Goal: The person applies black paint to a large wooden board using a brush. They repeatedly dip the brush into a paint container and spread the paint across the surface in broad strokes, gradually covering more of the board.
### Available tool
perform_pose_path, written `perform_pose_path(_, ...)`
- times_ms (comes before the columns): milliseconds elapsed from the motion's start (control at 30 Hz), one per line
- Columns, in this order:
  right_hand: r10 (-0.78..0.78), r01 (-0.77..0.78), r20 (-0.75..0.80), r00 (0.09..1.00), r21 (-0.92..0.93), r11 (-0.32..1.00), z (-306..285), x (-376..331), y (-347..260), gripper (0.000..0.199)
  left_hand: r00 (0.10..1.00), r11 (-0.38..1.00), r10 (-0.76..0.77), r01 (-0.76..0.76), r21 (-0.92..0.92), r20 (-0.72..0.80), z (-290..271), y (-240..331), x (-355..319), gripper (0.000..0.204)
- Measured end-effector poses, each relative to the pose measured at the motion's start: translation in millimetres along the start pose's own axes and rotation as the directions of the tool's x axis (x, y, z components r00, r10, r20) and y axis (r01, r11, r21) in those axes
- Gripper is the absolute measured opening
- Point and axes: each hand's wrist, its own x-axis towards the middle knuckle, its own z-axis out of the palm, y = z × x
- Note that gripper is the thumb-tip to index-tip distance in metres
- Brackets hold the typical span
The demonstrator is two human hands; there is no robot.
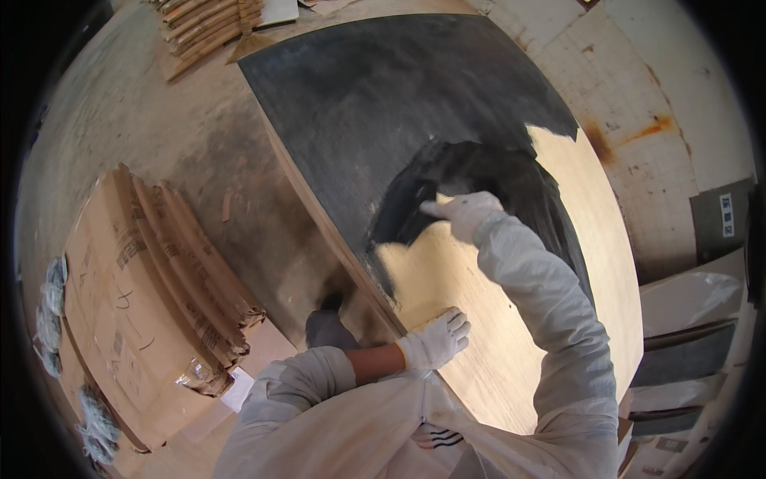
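A large wooden board (495,351) lies in front of me, its far part covered in black coating (383,88) and its near part bare pale wood. My right hand (471,215), in a white glove, reaches over the middle of the board where a darker, wet-looking black patch (479,168) meets the bare wood. Its fingers are bent together and point left; whatever they hold is hidden or too blurred to name. Resting on the bare near-left part of the board is my left hand (436,342), also white-gloved, fingers stretched out and holding nothing.
Flat brown cardboard packages (136,303) lean in a row at the left, with clear plastic wrapping (96,423) beside them. More stacked brown packages (207,32) lie at the far left. Dark panels (686,355) stand at the right. Rust stains (654,126) mark the pale surface at right.
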Motion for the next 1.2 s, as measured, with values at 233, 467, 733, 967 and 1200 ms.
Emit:
perform_pose_path(233, 0.045, -0.046, 0.06, 0.997, 0.011, 0.999, 16, -20, -4, 0.078, 0.999, 0.999, -0.038, 0.038, -0.015, -0.011, 16, 4, -6, 0.031)
perform_pose_path(467, 0.128, -0.154, 0.204, 0.971, 0.119, 0.981, 19, -51, -32, 0.081, 0.999, 0.999, -0.044, 0.044, -0.012, 0.011, 22, 2, -5, 0.029)
perform_pose_path(733, 0.117, -0.132, 0.134, 0.984, 0.109, 0.985, 8, -44, -30, 0.071, 0.999, 0.999, -0.024, 0.025, -0.028, 0.026, 12, -1, -2, 0.029)
perform_pose_path(967, 0.199, -0.225, 0.122, 0.972, 0.258, 0.94, 22, -18, 5, 0.077, 1.0, 1.0, 0.008, -0.009, -0.022, -0.019, 15, -1, -2, 0.032)
perform_pose_path(1200, 0.249, -0.239, 0.0, 0.969, 0.271, 0.932, 23, 0, 40, 0.076, 0.99, 0.999, 0.028, -0.022, -0.044, 0.135, -1, -3, 2, 0.033)
